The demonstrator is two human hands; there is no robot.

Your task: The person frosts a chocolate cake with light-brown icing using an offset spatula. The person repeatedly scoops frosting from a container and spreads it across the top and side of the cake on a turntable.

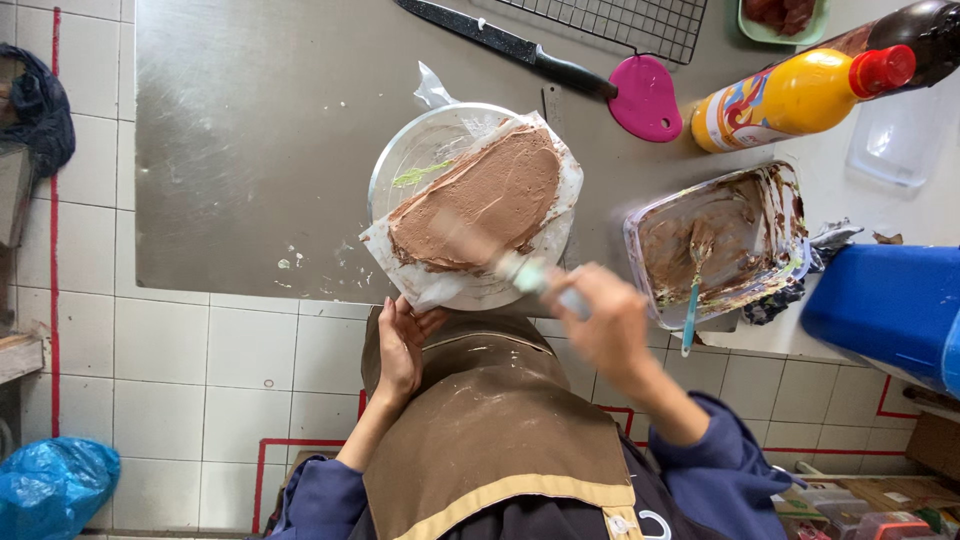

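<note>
Brown apron (490, 420) w/ tan hem fills the near foreground, flour-dusted, over navy sleeves. Right hand (612, 325), motion-blurred, fingers wrapped shut round the pale handle of a spatula (500, 262); its blade lies on the cake (478, 198), a flattish oblong slab coated in matte, smooth brown frosting. Cake sits on crinkled white paper over a round glass turntable (400, 160), at the near edge of a brushed steel worktop (250, 130). Left hand (403, 345) is just below the turntable rim, fingers loosely curled, touching the paper's edge; not gripping anything.

Right of cake: rectangular clear plastic tub (720, 240), frosting-smeared, a teal-handled utensil leaning inside, overhanging the counter edge. Past it: black-handled knife (510, 45), pink silicone pad (645, 98), wire rack (620, 22), yellow squeeze bottle (790, 98) w/ red cap. Steel left of turntable is bare bar crumbs. Blue bin (885, 305) crowds the right.
</note>
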